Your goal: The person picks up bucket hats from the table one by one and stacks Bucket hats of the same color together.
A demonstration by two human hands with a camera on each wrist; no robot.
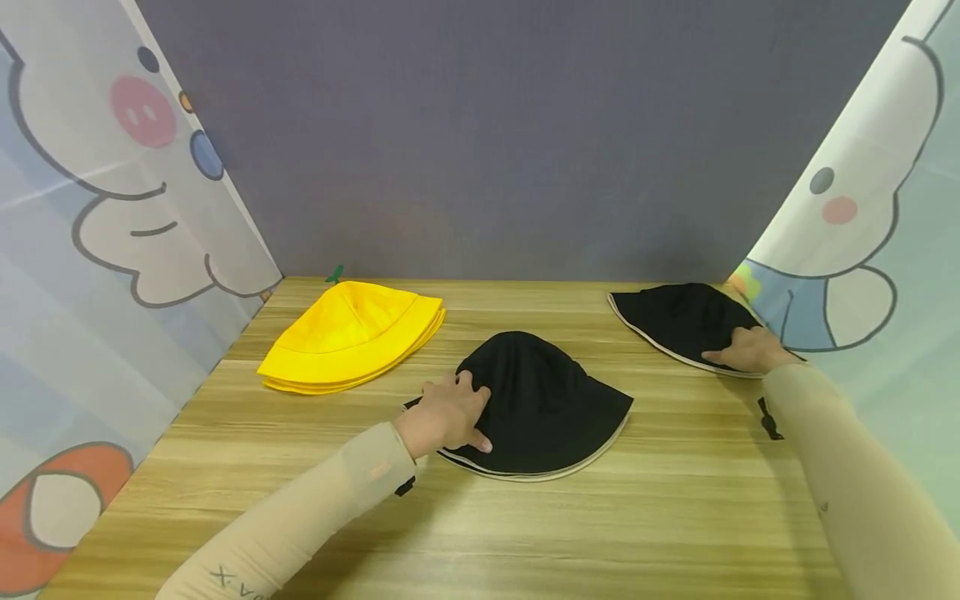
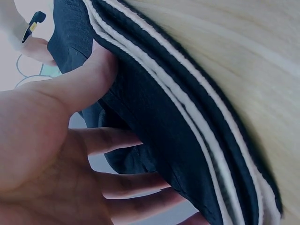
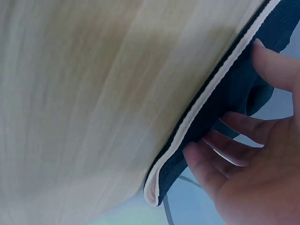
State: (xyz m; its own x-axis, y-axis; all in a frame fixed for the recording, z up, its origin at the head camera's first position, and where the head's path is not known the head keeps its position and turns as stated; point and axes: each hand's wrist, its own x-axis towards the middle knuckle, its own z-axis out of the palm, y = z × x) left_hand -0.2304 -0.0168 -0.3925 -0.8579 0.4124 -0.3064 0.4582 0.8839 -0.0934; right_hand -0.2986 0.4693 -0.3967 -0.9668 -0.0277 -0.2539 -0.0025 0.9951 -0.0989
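A black bucket hat (image 1: 536, 408) with pale edging lies folded flat mid-table. Its left side is under my left hand (image 1: 447, 414), whose fingers are spread. In the left wrist view, the thumb of that hand (image 2: 56, 154) touches the brim (image 2: 159, 93); several pale edges show there, one over another, like stacked hats. Farther right, my right hand (image 1: 745, 349) rests on the brim of another black hat (image 1: 675, 317). The right wrist view shows the fingers of that hand (image 3: 253, 159) loosely bent against its brim (image 3: 225, 89), with fingertips touching the cloth.
Yellow bucket hats (image 1: 348, 337), stacked with a green sprout on top, lie at the back left of the wooden table (image 1: 570, 533). A grey wall (image 1: 525, 142) stands behind. Cartoon-printed curtains (image 1: 60, 333) flank both sides. A black strap end (image 1: 768, 419) lies near my right forearm.
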